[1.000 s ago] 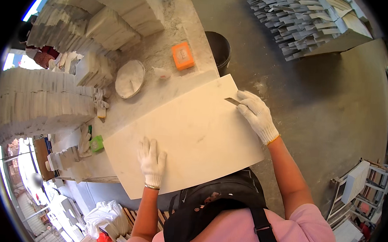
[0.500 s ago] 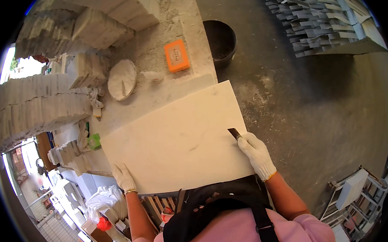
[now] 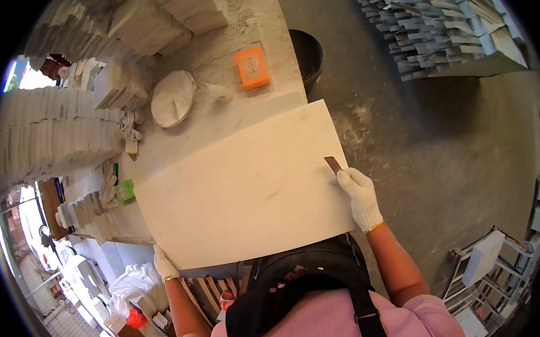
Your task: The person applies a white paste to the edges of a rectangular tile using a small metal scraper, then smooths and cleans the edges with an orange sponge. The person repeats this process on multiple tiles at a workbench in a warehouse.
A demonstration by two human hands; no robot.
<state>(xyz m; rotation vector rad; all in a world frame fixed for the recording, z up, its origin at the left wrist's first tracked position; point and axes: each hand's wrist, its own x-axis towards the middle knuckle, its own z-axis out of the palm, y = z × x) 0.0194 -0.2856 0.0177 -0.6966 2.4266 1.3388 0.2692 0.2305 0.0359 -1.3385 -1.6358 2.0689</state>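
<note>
Left hand, white-gloved, now off top face, gripping near corner of large white stone slab on dusty table; right hand pinches small dark flat blade at slab's right edge, further down than before

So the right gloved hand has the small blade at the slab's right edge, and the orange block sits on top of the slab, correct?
Not quite. The orange block lies on the dusty workbench beyond the white slab, not on it, as the head view shows. The right hand does hold the small blade at the slab's right edge.
</note>
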